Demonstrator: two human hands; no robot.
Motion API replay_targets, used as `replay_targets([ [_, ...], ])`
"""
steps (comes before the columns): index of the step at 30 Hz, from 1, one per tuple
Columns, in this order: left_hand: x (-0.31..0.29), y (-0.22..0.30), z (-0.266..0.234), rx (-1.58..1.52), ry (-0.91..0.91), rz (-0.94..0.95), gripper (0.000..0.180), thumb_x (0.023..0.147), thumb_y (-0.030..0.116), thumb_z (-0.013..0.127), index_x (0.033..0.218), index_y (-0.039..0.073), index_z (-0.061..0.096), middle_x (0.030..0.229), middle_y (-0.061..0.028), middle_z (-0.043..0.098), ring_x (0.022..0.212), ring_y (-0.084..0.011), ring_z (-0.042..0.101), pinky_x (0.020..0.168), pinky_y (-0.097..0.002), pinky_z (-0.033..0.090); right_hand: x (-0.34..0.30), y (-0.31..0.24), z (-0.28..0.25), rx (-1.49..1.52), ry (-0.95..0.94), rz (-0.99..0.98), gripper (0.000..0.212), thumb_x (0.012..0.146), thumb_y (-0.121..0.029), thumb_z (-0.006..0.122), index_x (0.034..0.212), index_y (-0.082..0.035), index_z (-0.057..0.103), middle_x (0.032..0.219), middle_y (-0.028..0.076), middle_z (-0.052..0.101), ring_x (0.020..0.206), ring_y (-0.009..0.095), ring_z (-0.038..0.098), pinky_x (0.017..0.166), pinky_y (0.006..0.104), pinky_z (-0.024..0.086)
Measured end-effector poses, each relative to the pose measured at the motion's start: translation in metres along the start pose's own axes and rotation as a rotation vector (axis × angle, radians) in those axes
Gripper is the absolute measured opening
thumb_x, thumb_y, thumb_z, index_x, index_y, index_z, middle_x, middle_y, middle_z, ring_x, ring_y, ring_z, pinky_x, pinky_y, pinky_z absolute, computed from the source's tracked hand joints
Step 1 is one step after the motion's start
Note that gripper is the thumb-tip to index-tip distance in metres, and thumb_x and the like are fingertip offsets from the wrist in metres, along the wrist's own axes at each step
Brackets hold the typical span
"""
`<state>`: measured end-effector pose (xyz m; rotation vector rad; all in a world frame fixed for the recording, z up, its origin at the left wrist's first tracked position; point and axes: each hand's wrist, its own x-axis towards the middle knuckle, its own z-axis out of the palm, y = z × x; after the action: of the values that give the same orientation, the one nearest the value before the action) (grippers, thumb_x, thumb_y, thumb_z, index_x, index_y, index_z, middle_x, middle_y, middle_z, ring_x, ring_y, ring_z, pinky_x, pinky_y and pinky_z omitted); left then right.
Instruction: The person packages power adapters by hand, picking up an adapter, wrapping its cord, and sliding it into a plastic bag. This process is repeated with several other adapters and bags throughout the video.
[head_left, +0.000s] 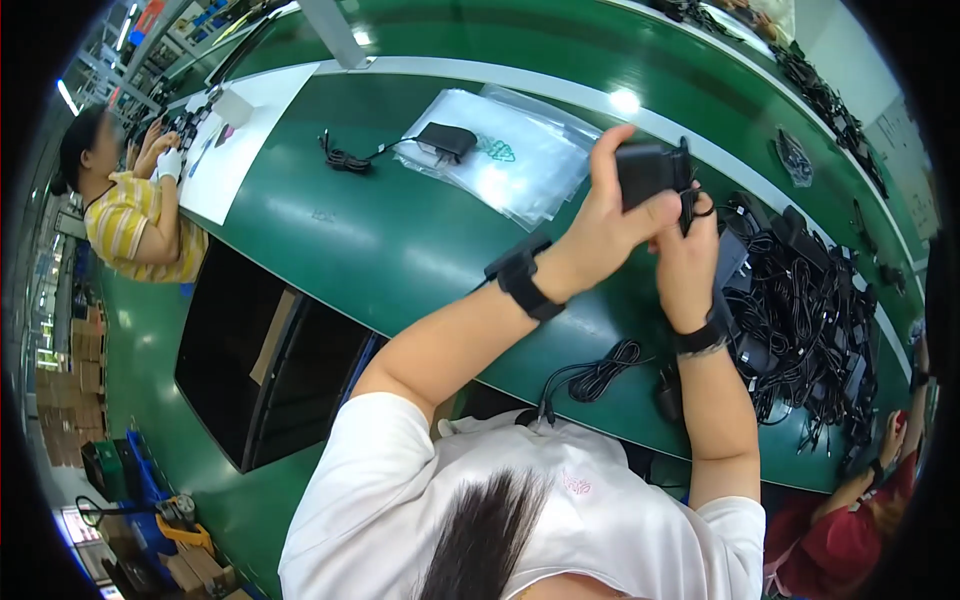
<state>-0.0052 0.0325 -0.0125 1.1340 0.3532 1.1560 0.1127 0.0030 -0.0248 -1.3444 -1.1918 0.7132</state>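
Note:
A black power adapter (645, 174) is raised over the green table, gripped between the thumb and fingers of my left hand (598, 228). Close against its right side, my right hand (686, 262) is closed on the black cable (689, 205) bundled beside the adapter. Part of that cable is hidden behind my fingers. Beyond my left hand lies a stack of clear plastic bags (530, 165), with another black adapter (445, 141) on top and its coiled cord (343, 155) to the left. Nearer my body, a coiled black cable (605, 370) rests on the table.
A large heap of black adapters and cables (800, 300) covers the table at the right. A dark open bin (270, 360) stands below the table's left edge. One person in yellow stripes (135, 220) works at the far left; another in red (840, 535) is at the lower right.

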Motion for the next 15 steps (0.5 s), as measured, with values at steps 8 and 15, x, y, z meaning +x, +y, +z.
replay_targets([
  [8, 0.009, -0.009, -0.08, 1.67, 0.216, 0.01, 0.043, 0.065, 0.03, 0.072, 0.088, -0.004, 0.059, 0.097, -0.0201, 0.05, 0.092, -0.0352, 0.049, 0.076, -0.0405, 0.046, 0.011, -0.006, -0.011, 0.57, 0.066, 0.068, 0.023, 0.092, -0.027, 0.049, 0.09, -0.004, 0.049, 0.072, 0.001, 0.049, 0.06, 0.008, 0.045, 0.053, 0.0216, 0.037],
  [15, 0.017, -0.022, -0.102, 1.847, 0.174, -0.125, 0.018, 0.068, 0.016, 0.063, 0.073, -0.001, 0.063, 0.085, -0.0206, 0.059, 0.081, -0.0355, 0.058, 0.072, -0.0389, 0.049, 0.007, -0.014, -0.002, 0.531, 0.098, 0.062, 0.021, 0.091, -0.027, 0.05, 0.086, -0.006, 0.048, 0.069, 0.0, 0.049, 0.058, 0.008, 0.045, 0.052, 0.0211, 0.036],
])
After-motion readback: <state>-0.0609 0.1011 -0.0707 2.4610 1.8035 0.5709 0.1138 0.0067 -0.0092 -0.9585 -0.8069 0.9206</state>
